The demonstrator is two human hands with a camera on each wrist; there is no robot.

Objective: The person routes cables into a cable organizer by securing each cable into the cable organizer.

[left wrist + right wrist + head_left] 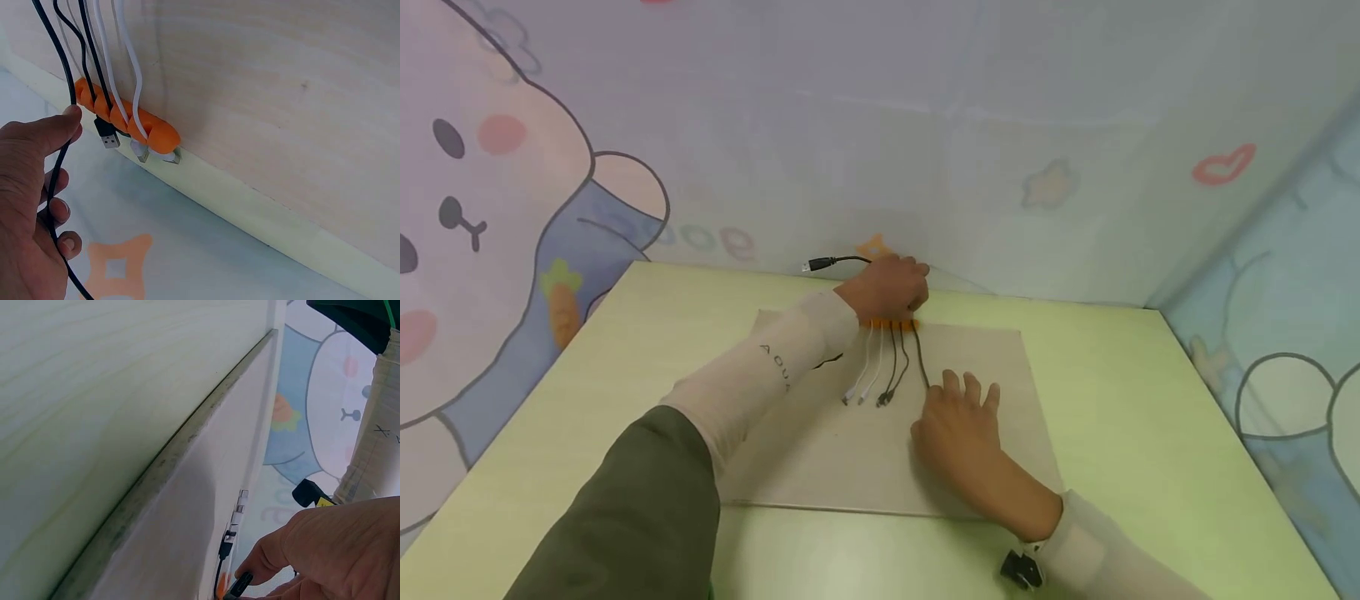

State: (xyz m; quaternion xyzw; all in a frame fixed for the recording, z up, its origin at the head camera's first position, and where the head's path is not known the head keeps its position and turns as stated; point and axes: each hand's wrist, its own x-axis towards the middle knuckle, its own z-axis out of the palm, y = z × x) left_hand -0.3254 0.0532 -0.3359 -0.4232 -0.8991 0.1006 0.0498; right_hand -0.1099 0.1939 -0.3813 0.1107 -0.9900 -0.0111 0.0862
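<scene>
An orange cable holder [891,325] sits at the far edge of a beige board. White cables [132,56] and black cables [87,50] run through its slots; their USB-A plugs [107,136] stick out beyond it. My left hand [886,287] pinches a separate black USB cable [64,50] between thumb and finger at the holder's end. This cable's USB-A plug [818,264] hangs out left of the hand. Nearer me, my right hand [958,429] pinches the same cable's black connector [239,585] over the board, its other fingers spread. Whether the cable is inside the end slot is hidden.
The beige board [820,458] lies on a pale yellow-green table [1150,433]. Small connectors [883,398] of the holder's cables lie on the board, left of the right hand. Printed cloth walls [970,150] rise behind and beside the table.
</scene>
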